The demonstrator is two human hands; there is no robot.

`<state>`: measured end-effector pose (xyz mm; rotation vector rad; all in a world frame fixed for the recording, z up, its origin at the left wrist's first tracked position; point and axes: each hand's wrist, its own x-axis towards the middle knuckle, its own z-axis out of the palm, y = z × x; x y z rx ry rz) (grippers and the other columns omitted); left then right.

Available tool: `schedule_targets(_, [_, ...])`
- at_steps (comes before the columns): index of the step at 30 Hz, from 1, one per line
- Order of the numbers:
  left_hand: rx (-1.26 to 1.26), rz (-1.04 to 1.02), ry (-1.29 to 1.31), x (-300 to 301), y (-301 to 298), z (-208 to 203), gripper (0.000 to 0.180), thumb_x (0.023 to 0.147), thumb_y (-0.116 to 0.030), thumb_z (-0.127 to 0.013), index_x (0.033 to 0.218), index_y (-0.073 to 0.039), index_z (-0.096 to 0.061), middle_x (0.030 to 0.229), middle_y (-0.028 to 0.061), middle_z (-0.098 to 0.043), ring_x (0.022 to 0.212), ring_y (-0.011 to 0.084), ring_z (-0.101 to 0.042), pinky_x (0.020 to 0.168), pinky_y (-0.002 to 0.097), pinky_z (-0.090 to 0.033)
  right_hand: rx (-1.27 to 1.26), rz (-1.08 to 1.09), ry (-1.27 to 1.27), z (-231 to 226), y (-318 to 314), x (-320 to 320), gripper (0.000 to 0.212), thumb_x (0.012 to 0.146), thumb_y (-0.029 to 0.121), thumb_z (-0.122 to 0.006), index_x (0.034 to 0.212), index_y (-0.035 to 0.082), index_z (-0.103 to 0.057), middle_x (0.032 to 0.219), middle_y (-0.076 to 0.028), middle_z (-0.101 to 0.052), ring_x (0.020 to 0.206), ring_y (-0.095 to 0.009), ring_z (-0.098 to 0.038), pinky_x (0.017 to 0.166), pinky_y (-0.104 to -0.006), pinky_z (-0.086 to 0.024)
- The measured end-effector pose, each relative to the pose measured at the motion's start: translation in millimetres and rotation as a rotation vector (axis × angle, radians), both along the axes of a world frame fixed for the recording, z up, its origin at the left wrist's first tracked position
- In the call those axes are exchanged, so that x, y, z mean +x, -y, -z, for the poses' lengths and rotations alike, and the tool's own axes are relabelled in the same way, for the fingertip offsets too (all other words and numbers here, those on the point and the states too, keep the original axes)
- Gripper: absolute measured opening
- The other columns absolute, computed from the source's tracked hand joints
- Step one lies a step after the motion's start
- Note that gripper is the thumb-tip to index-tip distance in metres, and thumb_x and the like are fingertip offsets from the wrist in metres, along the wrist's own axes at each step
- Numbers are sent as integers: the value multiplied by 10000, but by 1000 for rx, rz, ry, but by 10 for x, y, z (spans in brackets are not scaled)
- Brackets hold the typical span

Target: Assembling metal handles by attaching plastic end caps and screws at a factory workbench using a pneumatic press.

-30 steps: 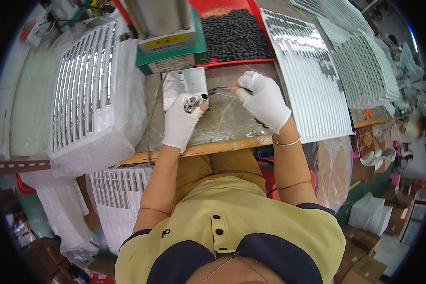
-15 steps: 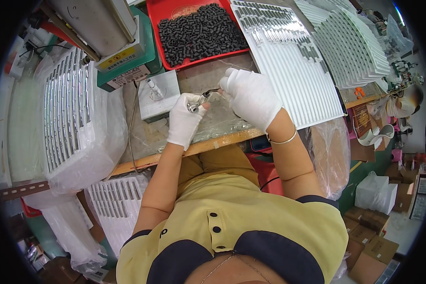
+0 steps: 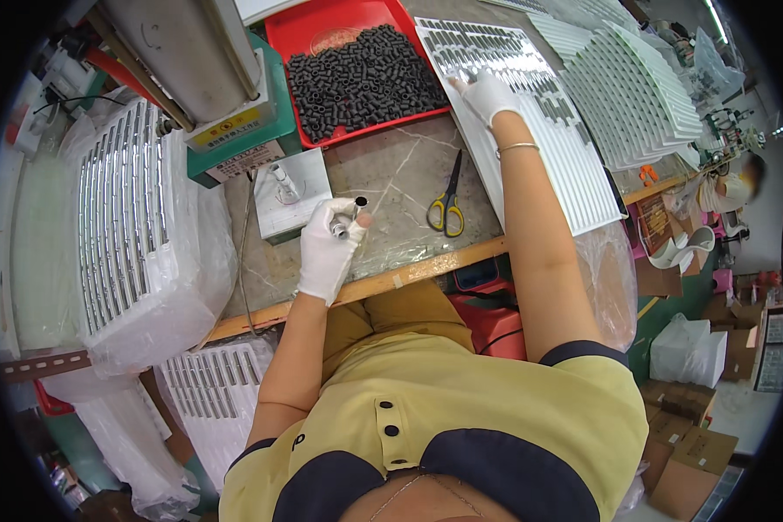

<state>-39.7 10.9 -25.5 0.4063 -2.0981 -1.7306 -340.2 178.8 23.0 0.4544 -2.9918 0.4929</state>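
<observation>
My left hand (image 3: 324,252), in a white glove with bare fingertips, is closed on small shiny metal tubes (image 3: 340,231). A dark round end (image 3: 361,202) points up beside its thumb. My right hand (image 3: 493,97), gloved likewise, reaches over the white ribbed tray (image 3: 544,165). Its fingertips sit beside the rows of short metal tubes (image 3: 487,59) at the tray's upper part; thumb and fingers look apart, though the back of the hand covers some of them. Yellow-and-black scissors (image 3: 445,209) lie on the bench between my hands.
A red tray (image 3: 426,117) heaped with black short tubes (image 3: 365,83) stands at the back. At left is a green-based press (image 3: 244,157), with a white-topped block (image 3: 296,209) bearing an upright post. Wrapped tube trays (image 3: 130,217) lie far left; ribbed trays (image 3: 631,96) are stacked right.
My right hand has left my left hand and moved up and right to the ribbed tray. My left hand has lowered slightly, still holding the tubes. The scissors now show on the bench.
</observation>
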Motion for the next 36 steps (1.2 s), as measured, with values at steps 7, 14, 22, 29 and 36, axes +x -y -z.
schedule_targets(7, [16, -193, 72, 219, 272, -8, 208, 745, -62, -757, 875, -35, -598, 840, 12, -587, 653, 65, -488, 608, 205, -427, 185, 75, 39, -168, 220, 31, 348, 760, 263, -615, 991, 11, -677, 1026, -222, -644, 962, -365, -626, 847, -393, -489])
schedule_targets(14, [-106, -215, 56, 216, 325, -224, 217, 701, -72, -787, 869, -60, -651, 850, 43, -577, 720, 117, -550, 639, 249, -450, -849, -633, 385, -461, 658, 1881, 162, 784, 104, -656, 908, 0, -643, 853, -89, -655, 737, -155, -609, 682, -281, -483])
schedule_targets(22, [23, -177, -22, 341, 379, -75, 242, 692, -71, -791, 878, -40, -638, 856, 40, -609, 698, 112, -560, 629, 248, -467, -703, -605, 480, -194, 878, 2258, 169, 812, 74, -672, 902, -32, -577, 773, -24, -617, 667, -55, -512, 596, -237, -452])
schedule_targets(29, [-148, -225, 65, 320, 531, -16, 385, 599, -106, -845, 911, -43, -629, 810, 53, -629, 698, 119, -581, 640, 255, -492, -882, -653, 692, 234, 968, 2206, 142, 830, 18, -645, 952, -47, -613, 769, -32, -625, 737, -63, -599, 622, -220, -476])
schedule_targets(36, [-484, -143, 197, -82, 1119, -190, 328, 755, -127, -706, 1049, -12, -618, 933, 142, -634, 907, 265, -625, 796, 331, -481, -789, -597, 373, 163, 1391, 1969, 215, 779, 154, -699, 923, 2, -650, 801, -148, -661, 690, -195, -621, 673, -288, -480])
